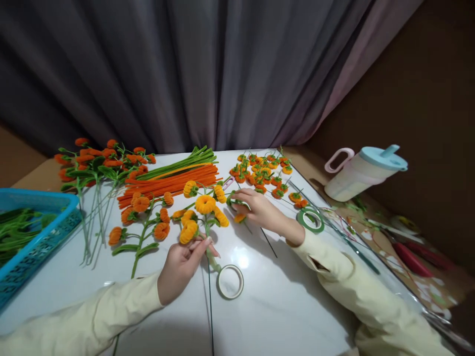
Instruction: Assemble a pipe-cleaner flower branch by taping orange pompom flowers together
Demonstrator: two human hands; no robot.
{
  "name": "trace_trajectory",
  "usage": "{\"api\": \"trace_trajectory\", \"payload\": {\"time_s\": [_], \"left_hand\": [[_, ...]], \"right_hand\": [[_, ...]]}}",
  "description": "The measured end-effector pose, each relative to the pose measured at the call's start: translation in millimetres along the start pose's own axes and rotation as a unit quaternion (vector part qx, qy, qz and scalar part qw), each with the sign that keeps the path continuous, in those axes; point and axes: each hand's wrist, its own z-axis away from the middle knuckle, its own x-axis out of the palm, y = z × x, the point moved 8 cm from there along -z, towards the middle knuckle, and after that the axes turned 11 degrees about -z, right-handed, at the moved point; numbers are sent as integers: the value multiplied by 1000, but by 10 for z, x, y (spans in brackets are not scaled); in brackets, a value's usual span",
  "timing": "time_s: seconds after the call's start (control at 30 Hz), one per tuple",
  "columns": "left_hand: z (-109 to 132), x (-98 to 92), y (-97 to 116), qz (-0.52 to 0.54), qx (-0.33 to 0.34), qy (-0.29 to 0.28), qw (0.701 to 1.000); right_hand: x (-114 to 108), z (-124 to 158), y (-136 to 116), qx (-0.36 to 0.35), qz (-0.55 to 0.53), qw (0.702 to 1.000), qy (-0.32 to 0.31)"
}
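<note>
My left hand (187,264) pinches the green stem of a spray of yellow fuzzy pipe-cleaner flowers (205,204), just under the blooms. A long dark wire runs down from the pinch. From the same place a strip of pale green floral tape leads to its roll (230,282), near the table's middle. My right hand (261,210) is right of the spray, its fingers curved and apart over a green-backed piece (233,199), partly hidden by them. Beneath its thumb side lies a single yellow flower (240,218) on a wire.
An orange flower spray (141,237) and orange pipe cleaners (170,184) lie left, beside a blue basket (70,207). Behind my right hand are loose flower heads (263,170). To the right are a green tape roll (310,220), a tumbler (361,173) and red-handled pliers (411,259).
</note>
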Motion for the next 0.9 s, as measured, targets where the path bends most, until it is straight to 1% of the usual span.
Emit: {"api": "trace_trajectory", "payload": {"time_s": [0.07,0.13,0.17,0.23,0.3,0.4,0.47,0.57,0.63,0.67,0.73,0.77,0.83,0.9], "left_hand": [[1,11,-32,-7,-6,-3,1000],[0,16,-49,-8,-10,-6,1000],[-1,14,-49,-9,-11,-6,1000],[-7,4,-27,-13,-4,-4,1000],[-14,-11,11,-20,6,1,1000],[-24,-24,69,-25,15,3,1000],[-26,-30,100,-21,16,3,1000],[-28,-31,134,-7,17,0,1000],[-31,-17,143,-1,17,-10,1000],[-33,-9,143,0,17,-16,1000],[-37,6,131,-1,19,-25,1000],[-39,10,121,-2,18,-27,999],[-41,17,98,-4,17,-29,999],[-41,30,76,-7,17,-34,999]], "right_hand": [[199,-123,-41,-20,23,999,-28],[334,-219,-51,-25,24,999,-39],[377,-247,-51,-28,21,998,-42],[391,-256,-37,-31,13,999,-40],[314,-202,-13,-31,5,999,-31],[53,-29,-3,-23,-10,1000,7],[-166,126,-36,-14,-39,998,55],[-418,369,-147,11,-35,991,125],[-476,496,-247,28,-47,987,151],[-481,544,-317,25,-54,985,162],[-434,599,-466,2,-68,983,171],[-381,607,-542,-16,-71,984,164],[-233,593,-663,-47,-57,989,129],[-77,562,-735,-69,-16,994,82]]}}
